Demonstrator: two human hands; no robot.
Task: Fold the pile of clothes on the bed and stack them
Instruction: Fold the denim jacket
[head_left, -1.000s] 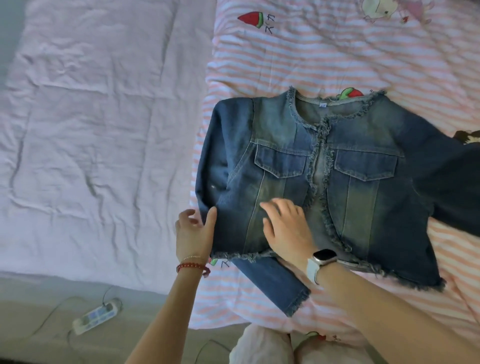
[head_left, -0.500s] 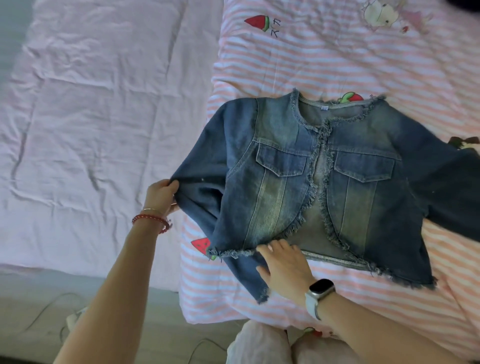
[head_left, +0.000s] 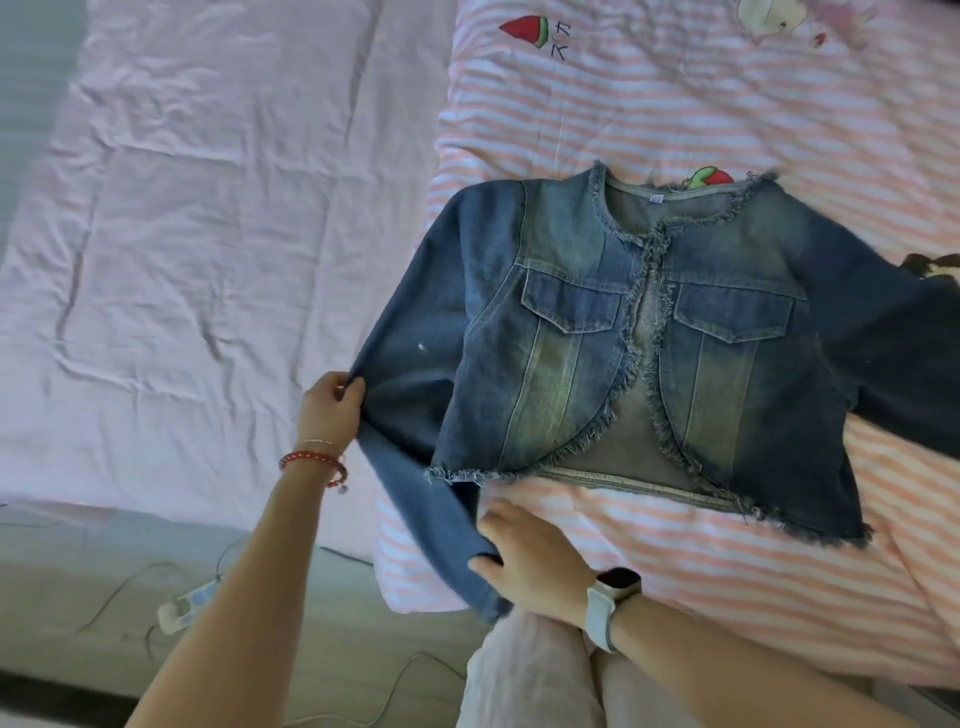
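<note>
A cropped blue denim jacket (head_left: 649, 332) with frayed edges and two chest pockets lies front-up on the pink striped quilt (head_left: 675, 104). Its left sleeve runs down toward the bed's near edge. My left hand (head_left: 330, 408), with a red bead bracelet on the wrist, pinches that sleeve at its elbow bend and holds it out to the left. My right hand (head_left: 530, 558), with a white-strapped watch, grips the same sleeve near its cuff, just below the jacket's hem. The right sleeve runs off toward the right edge of the frame.
A wrinkled pale pink sheet (head_left: 197, 234) covers the left part of the bed. Below the bed's edge, a power strip (head_left: 187, 613) with cables lies on the floor. My legs in light trousers (head_left: 535, 680) show at the bottom.
My left hand has pulled the sleeve's elbow out to the left. My right hand left the jacket's front, slid down past the hem and took hold of the sleeve near the cuff.
</note>
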